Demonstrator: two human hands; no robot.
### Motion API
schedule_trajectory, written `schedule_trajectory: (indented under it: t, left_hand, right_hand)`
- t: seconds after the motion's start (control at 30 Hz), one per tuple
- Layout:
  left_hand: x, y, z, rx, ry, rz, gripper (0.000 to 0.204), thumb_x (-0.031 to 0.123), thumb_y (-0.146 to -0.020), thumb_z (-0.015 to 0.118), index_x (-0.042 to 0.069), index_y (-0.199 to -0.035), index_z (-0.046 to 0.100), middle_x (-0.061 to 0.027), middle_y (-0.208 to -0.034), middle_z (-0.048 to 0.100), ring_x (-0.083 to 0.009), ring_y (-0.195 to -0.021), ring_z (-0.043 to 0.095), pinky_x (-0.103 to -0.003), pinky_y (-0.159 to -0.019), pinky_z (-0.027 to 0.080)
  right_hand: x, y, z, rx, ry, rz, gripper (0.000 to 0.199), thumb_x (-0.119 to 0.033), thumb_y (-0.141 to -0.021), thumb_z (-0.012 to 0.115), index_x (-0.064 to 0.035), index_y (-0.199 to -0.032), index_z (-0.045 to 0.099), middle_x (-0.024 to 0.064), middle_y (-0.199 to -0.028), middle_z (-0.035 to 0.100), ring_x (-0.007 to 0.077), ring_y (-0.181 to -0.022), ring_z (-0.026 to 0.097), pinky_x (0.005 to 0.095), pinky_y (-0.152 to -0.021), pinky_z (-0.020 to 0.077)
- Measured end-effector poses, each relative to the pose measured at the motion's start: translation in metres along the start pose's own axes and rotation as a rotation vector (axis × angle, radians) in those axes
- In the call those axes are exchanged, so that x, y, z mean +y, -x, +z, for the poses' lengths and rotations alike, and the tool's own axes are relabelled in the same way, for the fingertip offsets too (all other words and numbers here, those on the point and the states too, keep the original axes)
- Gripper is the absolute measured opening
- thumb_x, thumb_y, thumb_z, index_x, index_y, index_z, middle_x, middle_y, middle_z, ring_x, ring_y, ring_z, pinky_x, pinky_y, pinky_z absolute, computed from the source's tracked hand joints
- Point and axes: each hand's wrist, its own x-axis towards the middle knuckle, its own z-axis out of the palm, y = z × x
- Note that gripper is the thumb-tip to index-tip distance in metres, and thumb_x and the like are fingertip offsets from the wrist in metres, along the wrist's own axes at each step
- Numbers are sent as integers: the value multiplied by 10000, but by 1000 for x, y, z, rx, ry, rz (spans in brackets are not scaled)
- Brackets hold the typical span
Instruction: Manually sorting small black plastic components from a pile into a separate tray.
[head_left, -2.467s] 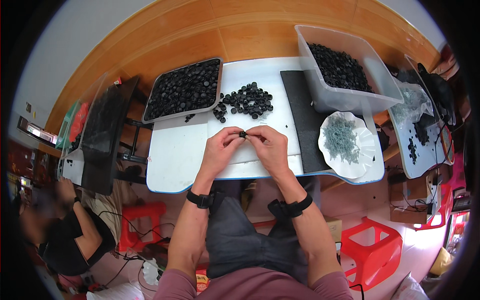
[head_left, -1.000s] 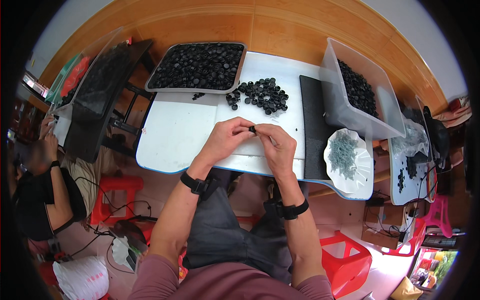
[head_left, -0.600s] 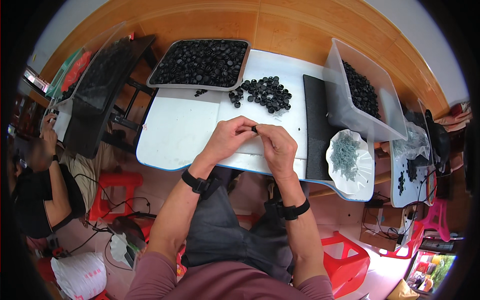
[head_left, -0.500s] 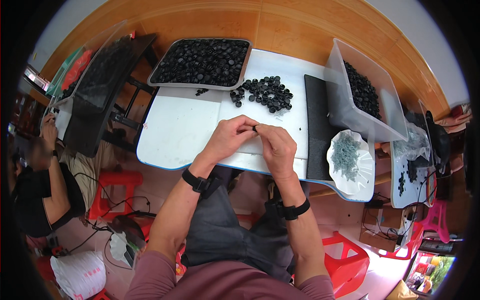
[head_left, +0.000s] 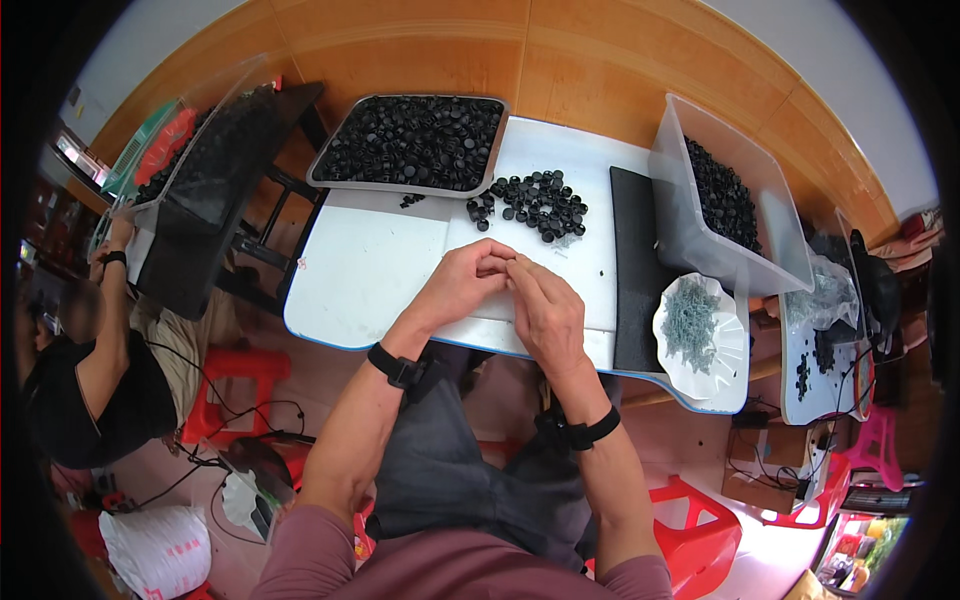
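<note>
A panelled wooden wall [head_left: 600, 65] curves behind the white table [head_left: 365, 265] that I look down on through the head camera. At the table's back left I have a metal tray [head_left: 400, 187] heaped with black caps; a loose pile of caps [head_left: 545, 205] lies beside its right corner, and a few tiny black parts [head_left: 411, 201] sit just below its front rim. A dark mat [head_left: 635, 270] runs down the right part of the table. Against it stands a clear tub [head_left: 695, 255] with more black pieces inside, and nearer me a white fluted dish [head_left: 730, 350] holds a tangle of thin grey-green bits [head_left: 690, 325].

My left hand [head_left: 462, 285] and right hand [head_left: 550, 310] meet over the table's near part, short of the loose pile and apart from it. Fingers are curled and the tips come together; they hide whatever may be between them, so I cannot tell if either grips anything. Each wrist wears a black band. Off to my left, a co-worker [head_left: 140, 400] reaches toward a dark table [head_left: 215, 250].
</note>
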Motion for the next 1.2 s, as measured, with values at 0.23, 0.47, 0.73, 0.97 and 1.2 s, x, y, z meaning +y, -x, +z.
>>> schedule_trajectory:
  t: [0.23, 0.47, 0.73, 0.97, 1.2]
  left_hand:
    - [0, 0, 0, -4, 101, -48, 245, 64, -1012, 647, -53, -1226, 676, -49, -1064, 740, -83, -984, 667, -247, -880, 548]
    - [0, 1, -5, -23, 177, -65, 282, 123, -1033, 655, -66, -1240, 680, -90, -1072, 751, -128, -996, 702, -267, -904, 570]
    - [0, -1, 2, 29, 85, -38, 263, 110, -1021, 676, -51, -1228, 680, -97, -1072, 774, -118, -997, 713, -266, -911, 565]
    - [-6, -2, 4, 85, 9, -9, 251, 98, -1008, 675, -42, -1216, 684, -92, -1043, 774, -114, -972, 715, -259, -887, 561]
    - [-3, -1, 14, 178, -75, -11, 247, 107, -981, 708, -34, -1183, 706, -72, -988, 779, -102, -924, 717, -241, -839, 565]
  right_hand:
    - [-3, 4, -7, -36, -116, 12, 405, -165, -887, 750, 35, -1231, 676, 210, -1164, 724, 363, -1011, 718, 415, -882, 571]
    - [0, 6, -7, -85, -136, 29, 586, -287, -858, 789, 56, -1304, 625, 216, -1143, 719, 371, -1000, 704, 429, -899, 557]
    - [6, 8, -4, -67, -312, 281, 451, -195, -888, 776, -9, -1276, 640, 198, -1082, 736, 362, -968, 720, 415, -876, 564]
    - [9, 5, -7, -76, -443, 585, 328, -163, -1001, 662, 20, -1271, 635, 192, -1052, 749, 253, -928, 743, 368, -871, 567]
    - [16, 10, 0, -19, -489, 678, 255, -172, -1001, 673, 33, -1151, 694, 196, -1007, 762, 259, -911, 757, 352, -841, 570]
